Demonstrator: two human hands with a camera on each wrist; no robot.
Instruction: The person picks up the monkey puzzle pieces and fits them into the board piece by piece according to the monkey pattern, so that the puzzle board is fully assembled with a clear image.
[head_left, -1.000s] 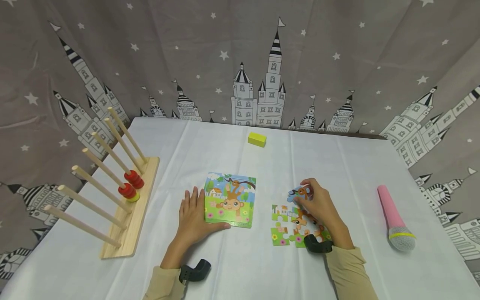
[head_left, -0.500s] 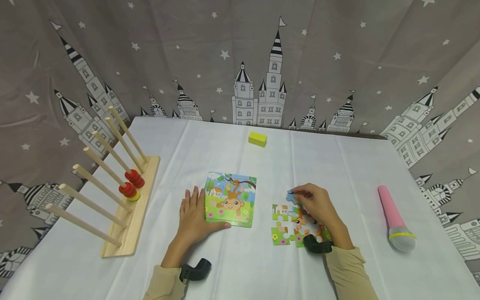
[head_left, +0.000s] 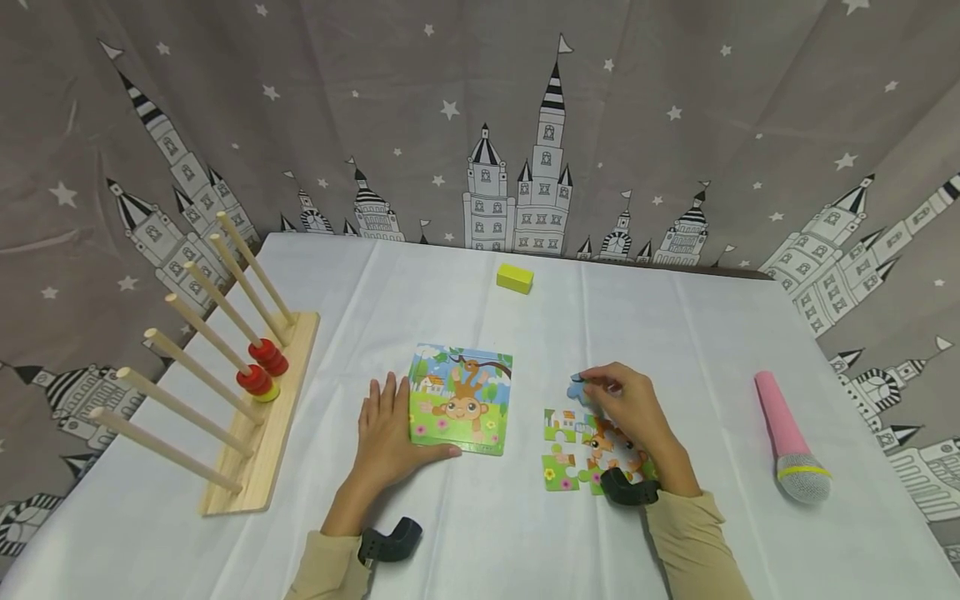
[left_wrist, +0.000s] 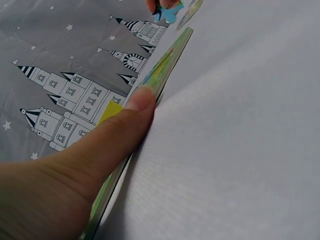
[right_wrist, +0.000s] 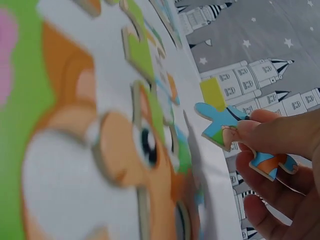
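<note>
My right hand pinches a blue jigsaw piece between thumb and fingers. In the right wrist view that piece is held off the table, its face showing blue, green and orange. Just below it lie several loosely joined jigsaw pieces with part of a monkey's face; my wrist and forearm cover some of them. My left hand lies with fingers spread at the left edge of a square monkey picture board. The thumb rests along the board's near edge in the left wrist view.
A wooden peg rack with red and yellow rings stands at the left. One yellow block sits near the table's back edge. To the right lies a pink toy microphone. A grey castle-print curtain hangs behind.
My right hand has shifted slightly left with the jigsaw piece, which has turned and is now more covered by the fingers. The left hand and the board have stayed put.
</note>
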